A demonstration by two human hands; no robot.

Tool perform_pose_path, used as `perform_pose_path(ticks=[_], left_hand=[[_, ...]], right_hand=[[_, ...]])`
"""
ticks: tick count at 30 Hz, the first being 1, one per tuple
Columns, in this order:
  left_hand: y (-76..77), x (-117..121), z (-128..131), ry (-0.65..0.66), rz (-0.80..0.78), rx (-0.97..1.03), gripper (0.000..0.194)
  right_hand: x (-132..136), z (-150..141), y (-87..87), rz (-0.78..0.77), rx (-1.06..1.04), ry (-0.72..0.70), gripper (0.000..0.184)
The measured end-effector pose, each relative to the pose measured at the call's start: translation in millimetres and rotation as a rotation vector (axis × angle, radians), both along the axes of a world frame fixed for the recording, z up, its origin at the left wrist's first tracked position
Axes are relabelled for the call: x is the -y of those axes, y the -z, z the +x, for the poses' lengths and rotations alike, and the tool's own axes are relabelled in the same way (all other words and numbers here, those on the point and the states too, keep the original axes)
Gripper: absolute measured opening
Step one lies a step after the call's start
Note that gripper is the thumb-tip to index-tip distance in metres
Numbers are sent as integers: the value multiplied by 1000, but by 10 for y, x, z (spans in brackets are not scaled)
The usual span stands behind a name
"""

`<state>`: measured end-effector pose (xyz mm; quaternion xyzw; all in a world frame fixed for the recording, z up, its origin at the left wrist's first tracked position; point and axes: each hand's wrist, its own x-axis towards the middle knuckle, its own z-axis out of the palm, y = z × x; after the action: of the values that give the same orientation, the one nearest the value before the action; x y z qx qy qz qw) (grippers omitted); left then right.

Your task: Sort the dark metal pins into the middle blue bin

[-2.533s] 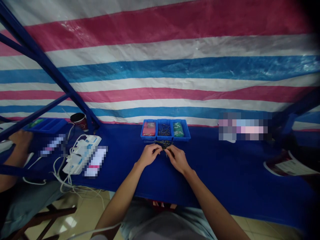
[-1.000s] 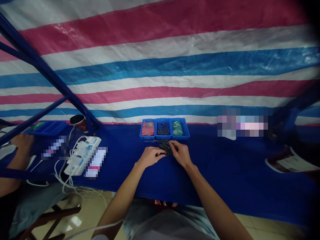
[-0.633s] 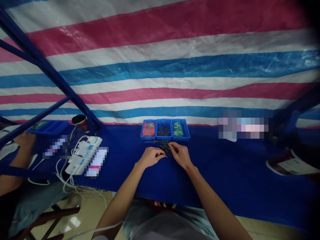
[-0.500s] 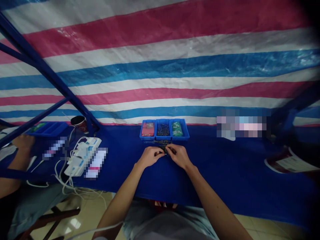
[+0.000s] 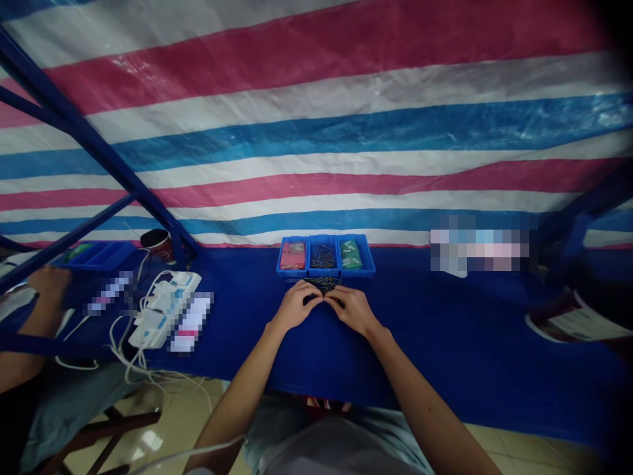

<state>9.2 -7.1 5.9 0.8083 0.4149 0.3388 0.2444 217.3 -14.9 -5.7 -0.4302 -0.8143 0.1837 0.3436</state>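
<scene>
A pile of thin dark screws lies on the blue table, just in front of three joined blue bins. My left hand is at the pile's near left, thumb and fingers pinched. My right hand mirrors it from the right, also pinched, and the fingertips of both hands meet at the pile's near edge. Whatever is between the fingers is too small to make out. The left bin holds a red packet, the middle one loose screws, the right one a green packet.
On the left are a white power strip with tangled cables, a dark cup and a blue divided tray. Another person's hand rests beyond. A dark red container with a label stands right. Striped sheeting hangs behind.
My right hand has drawn back from the pile toward me, and its fingertips now meet those of my left hand. The left fingers have shifted slightly. The bins have stayed put.
</scene>
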Motion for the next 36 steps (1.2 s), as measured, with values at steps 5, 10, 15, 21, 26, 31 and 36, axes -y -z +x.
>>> perform_pose_path(ticks=[5, 10, 15, 21, 26, 31, 36], left_hand=[[9, 1, -8, -24, -126, -3, 24], [17, 5, -8, -21, -129, -13, 26], [-2, 17, -7, -17, -122, -34, 25], [-4, 15, -2, -3, -111, -45, 26], [19, 7, -7, -1, -98, -35, 27], [12, 7, -10, 15, -83, -26, 25], [-15, 12, -3, 9, -90, -25, 27]], right_hand=[[-8, 13, 35, -2, -132, 29, 21], [-6, 3, 58, 20, -162, 47, 20], [10, -17, 30, 47, -126, 18, 21], [13, -32, 28, 78, -38, 4, 24], [14, -38, 41, 69, 30, -1, 23], [11, -49, 28, 43, 88, -5, 23], [17, -51, -19, 23, 134, -5, 25]])
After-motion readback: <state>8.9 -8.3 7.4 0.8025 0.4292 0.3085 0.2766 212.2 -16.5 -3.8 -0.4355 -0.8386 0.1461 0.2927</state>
